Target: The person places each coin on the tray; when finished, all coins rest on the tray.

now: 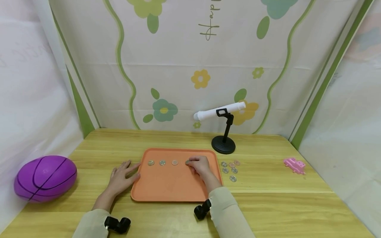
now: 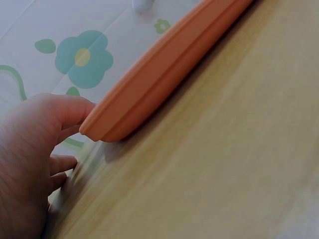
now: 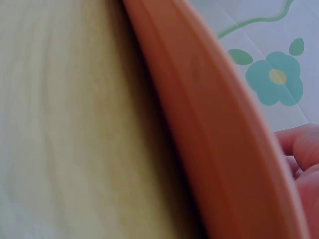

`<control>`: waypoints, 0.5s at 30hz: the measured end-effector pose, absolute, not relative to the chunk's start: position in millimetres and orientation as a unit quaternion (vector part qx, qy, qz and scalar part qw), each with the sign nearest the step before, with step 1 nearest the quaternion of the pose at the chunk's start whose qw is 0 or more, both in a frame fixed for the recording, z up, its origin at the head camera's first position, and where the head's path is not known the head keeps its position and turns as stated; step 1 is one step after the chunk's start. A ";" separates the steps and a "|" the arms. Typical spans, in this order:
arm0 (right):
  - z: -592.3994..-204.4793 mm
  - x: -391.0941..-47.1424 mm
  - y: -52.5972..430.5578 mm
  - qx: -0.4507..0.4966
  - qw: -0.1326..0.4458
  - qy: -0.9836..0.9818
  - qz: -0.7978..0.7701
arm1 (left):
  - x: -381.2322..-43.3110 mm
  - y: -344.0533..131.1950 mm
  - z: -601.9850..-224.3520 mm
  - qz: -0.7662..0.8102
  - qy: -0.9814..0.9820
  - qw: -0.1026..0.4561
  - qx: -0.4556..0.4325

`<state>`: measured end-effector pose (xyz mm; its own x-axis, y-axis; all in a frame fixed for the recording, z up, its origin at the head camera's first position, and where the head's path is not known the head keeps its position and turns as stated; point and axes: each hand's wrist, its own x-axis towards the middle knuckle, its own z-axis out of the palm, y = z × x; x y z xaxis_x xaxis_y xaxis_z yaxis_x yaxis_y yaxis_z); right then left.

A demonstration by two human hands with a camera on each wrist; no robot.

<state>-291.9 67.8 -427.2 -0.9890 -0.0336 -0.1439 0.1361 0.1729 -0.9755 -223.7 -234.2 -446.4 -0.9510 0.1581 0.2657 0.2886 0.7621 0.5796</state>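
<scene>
An orange tray (image 1: 169, 185) lies on the wooden table. Three round coins, a gold-toned coin (image 1: 151, 163), a silvery coin (image 1: 162, 162) and a pinkish coin (image 1: 174, 162), form a row along its upper part. To the right of that row, my right hand (image 1: 200, 165) pinches another coin (image 1: 187, 162) between thumb and fingers, low over the tray. My left hand (image 1: 121, 178) rests at the tray's left side, its spread fingertips touching the rim (image 2: 92, 124). In the right wrist view, the tray wall (image 3: 209, 124) hides most of the right hand (image 3: 304, 159).
Several loose coins (image 1: 233, 178) lie on the table right of the tray. Behind it, a white microphone (image 1: 208, 114) sits on a black stand (image 1: 223, 144). A purple ball (image 1: 45, 178) is at far left, a small pink toy (image 1: 294, 165) at right. Patterned cloth (image 1: 184, 49) encloses the table.
</scene>
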 end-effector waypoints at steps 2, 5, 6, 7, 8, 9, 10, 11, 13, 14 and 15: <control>-426.7 -291.9 67.6 0.031 0.066 0.771 -0.633 | -224.0 -234.7 -446.9 -0.323 -0.934 0.100 -0.119; -425.7 -291.5 66.8 0.030 0.064 0.775 -0.628 | -224.3 -235.2 -447.2 -0.323 -0.933 0.100 -0.120; -425.2 -291.1 66.5 0.032 0.063 0.774 -0.629 | -224.3 -235.3 -447.1 -0.324 -0.933 0.100 -0.120; -424.8 -290.6 66.4 0.031 0.062 0.773 -0.630 | -224.3 -235.3 -447.1 -0.323 -0.933 0.100 -0.120; -424.5 -290.3 66.4 0.031 0.061 0.771 -0.633 | -224.3 -235.2 -447.1 -0.323 -0.933 0.101 -0.121; -424.0 -289.9 66.7 0.031 0.063 0.767 -0.637 | -224.3 -235.1 -447.0 -0.322 -0.933 0.101 -0.121; -423.3 -289.4 67.2 0.033 0.064 0.763 -0.642 | -224.2 -235.0 -446.9 -0.322 -0.934 0.102 -0.121; -422.3 -288.9 67.9 0.032 0.067 0.760 -0.646 | -224.1 -234.9 -446.9 -0.321 -0.934 0.102 -0.121; -419.4 -287.9 70.2 0.030 0.074 0.749 -0.657 | -224.0 -234.6 -446.8 -0.320 -0.934 0.102 -0.121; -417.3 -287.6 71.6 0.030 0.077 0.746 -0.661 | -224.0 -234.5 -446.7 -0.321 -0.934 0.102 -0.121; -414.5 -286.9 73.3 0.028 0.076 0.744 -0.664 | -223.9 -234.5 -446.6 -0.321 -0.934 0.102 -0.121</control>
